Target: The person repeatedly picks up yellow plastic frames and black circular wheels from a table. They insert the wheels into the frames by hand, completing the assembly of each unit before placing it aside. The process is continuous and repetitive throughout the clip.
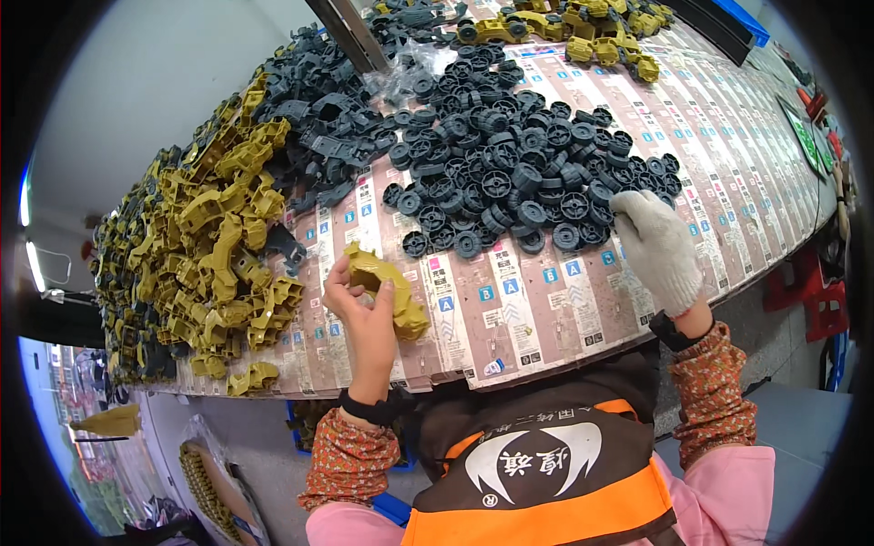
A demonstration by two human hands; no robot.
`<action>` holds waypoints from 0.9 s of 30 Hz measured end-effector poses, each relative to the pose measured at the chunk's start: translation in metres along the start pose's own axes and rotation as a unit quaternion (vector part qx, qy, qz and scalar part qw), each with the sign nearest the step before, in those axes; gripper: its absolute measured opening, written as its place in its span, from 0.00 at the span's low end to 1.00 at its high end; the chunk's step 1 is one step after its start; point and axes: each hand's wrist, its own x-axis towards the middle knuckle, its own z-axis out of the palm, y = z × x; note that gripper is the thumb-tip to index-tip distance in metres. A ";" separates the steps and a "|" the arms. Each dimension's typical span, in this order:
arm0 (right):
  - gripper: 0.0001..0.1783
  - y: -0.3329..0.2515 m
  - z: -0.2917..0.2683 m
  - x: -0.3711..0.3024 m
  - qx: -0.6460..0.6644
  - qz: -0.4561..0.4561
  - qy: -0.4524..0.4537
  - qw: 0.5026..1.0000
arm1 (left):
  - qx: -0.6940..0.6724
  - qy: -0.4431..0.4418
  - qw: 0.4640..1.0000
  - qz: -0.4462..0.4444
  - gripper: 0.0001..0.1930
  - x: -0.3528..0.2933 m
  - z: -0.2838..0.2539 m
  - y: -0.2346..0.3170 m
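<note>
My bare left hand [364, 318] is closed around a yellow plastic toy car body [393, 289], holding it above the near part of the table, thumb on its side. My right hand [657, 246], in a white glove, is at the right edge of a heap of dark grey toy wheels [496, 182]. Its fingers are curled together against the wheels, and whatever they may grip is hidden. Left of my left hand rises a big pile of yellow car bodies [218, 218].
Dark grey chassis parts [341, 132] lie between the yellow bodies and the wheels. Partly assembled yellow vehicles [614, 45] stand at the far side. A metal post [350, 36] rises at the back, beside clear plastic film [410, 68]. A red stool [824, 305] is beyond the table's right edge.
</note>
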 end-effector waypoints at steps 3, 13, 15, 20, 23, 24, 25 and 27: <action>0.12 -0.006 0.003 0.004 0.016 -0.004 0.004 1.000 | 0.020 0.027 0.999 -0.014 0.37 0.010 0.007 -0.009; 0.16 0.004 0.009 0.006 0.047 -0.006 0.006 0.999 | -0.070 0.013 0.996 -0.055 0.51 0.009 0.011 -0.026; 0.16 0.005 -0.005 -0.006 0.193 0.087 -0.078 0.974 | -0.064 -0.047 0.993 -0.083 0.52 0.009 0.008 -0.015; 0.18 0.001 -0.021 -0.045 0.077 0.033 -0.147 0.986 | -0.118 -0.111 0.978 -0.129 0.50 0.012 0.014 0.000; 0.21 0.002 -0.021 -0.053 0.037 0.020 -0.099 0.994 | -0.221 -0.132 0.954 -0.155 0.36 0.016 0.010 -0.005; 0.21 0.001 -0.023 -0.055 0.045 0.021 -0.094 0.994 | -0.250 -0.154 0.940 -0.172 0.34 0.017 0.007 -0.005; 0.21 -0.004 -0.028 -0.054 0.041 -0.001 -0.108 0.993 | -0.285 -0.153 0.928 -0.184 0.25 0.011 0.007 0.015; 0.21 -0.008 -0.022 -0.052 0.036 -0.031 -0.085 0.995 | -0.387 -0.157 0.886 -0.200 0.25 0.003 0.008 0.027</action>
